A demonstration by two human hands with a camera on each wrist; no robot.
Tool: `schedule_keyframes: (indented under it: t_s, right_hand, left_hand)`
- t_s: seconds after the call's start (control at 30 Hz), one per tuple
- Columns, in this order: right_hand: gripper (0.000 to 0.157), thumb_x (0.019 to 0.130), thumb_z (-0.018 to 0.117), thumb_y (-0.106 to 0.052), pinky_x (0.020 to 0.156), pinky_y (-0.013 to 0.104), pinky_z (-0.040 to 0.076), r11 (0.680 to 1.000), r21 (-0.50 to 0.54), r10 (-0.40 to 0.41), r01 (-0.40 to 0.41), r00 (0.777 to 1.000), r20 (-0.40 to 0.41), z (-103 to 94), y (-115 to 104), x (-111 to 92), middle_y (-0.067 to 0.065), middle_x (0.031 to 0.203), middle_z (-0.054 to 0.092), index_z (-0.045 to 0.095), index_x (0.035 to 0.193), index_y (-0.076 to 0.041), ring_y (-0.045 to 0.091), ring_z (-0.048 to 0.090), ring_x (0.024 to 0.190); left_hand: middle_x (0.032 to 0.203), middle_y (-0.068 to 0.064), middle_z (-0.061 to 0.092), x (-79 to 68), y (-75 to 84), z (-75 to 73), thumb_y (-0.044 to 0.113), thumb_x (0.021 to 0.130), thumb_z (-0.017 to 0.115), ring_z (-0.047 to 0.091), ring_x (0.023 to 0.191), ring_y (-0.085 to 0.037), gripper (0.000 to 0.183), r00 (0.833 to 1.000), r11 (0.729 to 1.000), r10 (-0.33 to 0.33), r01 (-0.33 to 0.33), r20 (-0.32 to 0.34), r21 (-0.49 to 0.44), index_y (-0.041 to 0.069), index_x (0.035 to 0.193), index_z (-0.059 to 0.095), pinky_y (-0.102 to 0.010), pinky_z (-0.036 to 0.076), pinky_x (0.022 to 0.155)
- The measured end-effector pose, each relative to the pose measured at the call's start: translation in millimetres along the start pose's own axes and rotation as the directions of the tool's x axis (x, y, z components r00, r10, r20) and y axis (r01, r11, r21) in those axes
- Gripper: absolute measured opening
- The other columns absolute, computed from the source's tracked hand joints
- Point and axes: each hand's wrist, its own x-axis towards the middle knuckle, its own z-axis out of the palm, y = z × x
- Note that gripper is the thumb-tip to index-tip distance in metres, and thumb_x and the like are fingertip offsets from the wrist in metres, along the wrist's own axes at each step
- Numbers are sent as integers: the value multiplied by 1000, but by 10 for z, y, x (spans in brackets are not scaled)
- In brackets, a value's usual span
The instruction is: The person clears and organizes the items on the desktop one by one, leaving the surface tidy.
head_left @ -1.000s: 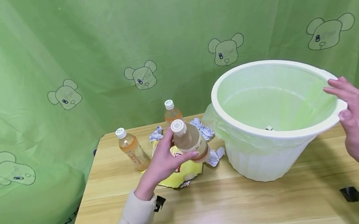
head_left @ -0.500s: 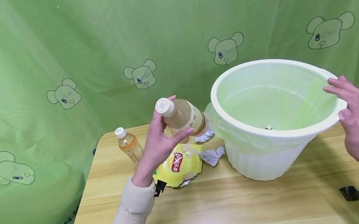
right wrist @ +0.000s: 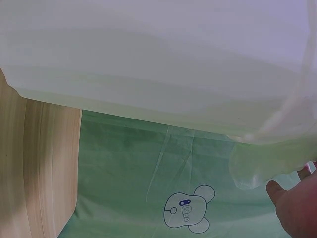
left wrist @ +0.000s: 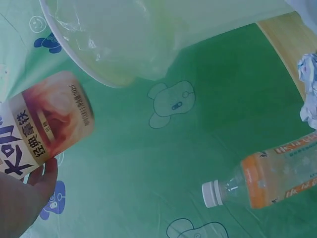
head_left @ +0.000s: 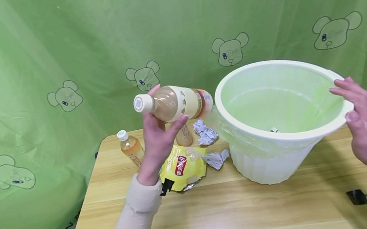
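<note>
My left hand (head_left: 159,140) grips a plastic bottle (head_left: 186,101) of brown drink, white-capped and cream-labelled. The bottle lies nearly level in the air, its base close to the bin's left rim; the left wrist view shows the orange-brown base end of the bottle (left wrist: 62,111). At the right, my right hand (head_left: 366,122) holds the rim of a white bin (head_left: 266,165), thumb outside and fingers over the edge. The bin is tilted and lined with a pale green bag (head_left: 244,141). A small dark-and-white item (head_left: 274,130) lies inside, too small to identify.
On the wooden table (head_left: 219,212) stand an orange-labelled bottle (head_left: 131,148) and another bottle (head_left: 184,136), partly hidden behind the held one. A yellow chip bag (head_left: 184,167) and crumpled papers (head_left: 205,131) lie beside the bin. Green cloth (head_left: 173,21) hangs behind.
My left hand has lifted the bottle up and back from above the chip bag, turning it from near upright to nearly level. The right hand and bin have hardly moved.
</note>
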Motion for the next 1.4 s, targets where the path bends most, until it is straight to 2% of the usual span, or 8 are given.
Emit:
schedule_keyframes:
  t_s: [0.1, 0.27, 0.43, 0.67, 1.07, 1.17, 1.3, 1.4]
  right_hand:
    - [51, 108, 40, -26, 132, 38, 4, 1000, 5, 6, -6, 1000, 1, -3, 5, -5, 0, 159, 44, 50, 141, 12, 20, 27, 155]
    - [51, 108, 40, -27, 132, 38, 5, 1000, 8, -3, 3, 1000, -2, 9, -4, 1, 0, 158, 44, 50, 141, 12, 20, 28, 154]
    - [52, 108, 40, -27, 132, 38, 5, 1000, 5, -4, 4, 1000, -6, 9, -1, 4, 0, 158, 44, 50, 141, 12, 20, 28, 154]
    - [52, 108, 41, -28, 132, 38, 4, 1000, 15, 8, -8, 1000, -6, -3, 32, -10, 1, 158, 44, 51, 141, 11, 21, 27, 155]
    - [52, 108, 41, -28, 132, 38, 5, 1000, 12, -7, 7, 1000, -10, 13, 35, -6, 2, 158, 44, 51, 141, 11, 22, 27, 155]
    - [52, 108, 41, -29, 132, 38, 5, 1000, 6, -10, 10, 1000, -7, 2, 57, -4, 3, 159, 44, 52, 141, 10, 22, 27, 155]
    - [52, 108, 41, -29, 132, 38, 6, 1000, 0, -14, 13, 1000, -4, -4, 70, -6, 3, 159, 44, 52, 141, 10, 22, 28, 155]
    - [52, 108, 41, -28, 132, 38, 6, 1000, -1, -14, 14, 1000, -5, -7, 75, -13, 3, 159, 45, 52, 141, 11, 22, 28, 155]
  left_hand:
    - [140, -27, 53, 32, -2, 35, 47, 85, 83, 60, 127, -32, 102, 999, 999, 39, -40, -25, -19, -5, 153, 27, -48, 54, 109]
    - [139, -29, 51, 67, -5, 93, 50, 84, 83, 61, 126, -28, 104, 997, 996, 53, -57, -55, -71, -7, 151, 27, -51, 54, 109]
    - [140, -29, 50, 105, -8, 148, 51, 84, 83, 59, 128, -29, 106, 996, 992, 56, -64, -69, -107, -8, 151, 27, -52, 54, 109]
    - [142, -22, 51, 116, -15, 227, 51, 82, 84, 58, 129, -28, 106, 999, 986, 3, -9, -37, -165, -6, 152, 29, -50, 53, 110]
    - [145, -27, 50, 160, -32, 383, 54, 81, 83, 58, 131, -37, 107, 998, 978, -51, 55, 22, -203, -3, 154, 28, -47, 54, 110]
    - [147, -28, 49, 166, -51, 411, 42, 85, 84, 57, 132, -39, 100, 998, 973, -62, 68, 32, -219, -2, 155, 28, -46, 53, 111]
    - [148, -27, 49, 176, -59, 455, 7, 88, 77, 57, 133, -38, 83, 996, 968, -75, 85, 48, -235, 1, 156, 30, -46, 52, 112]
    - [149, -27, 48, 179, -49, 506, -11, 86, 70, 56, 135, -38, 83, 994, 969, -89, 100, 59, -226, 2, 157, 29, -44, 51, 114]
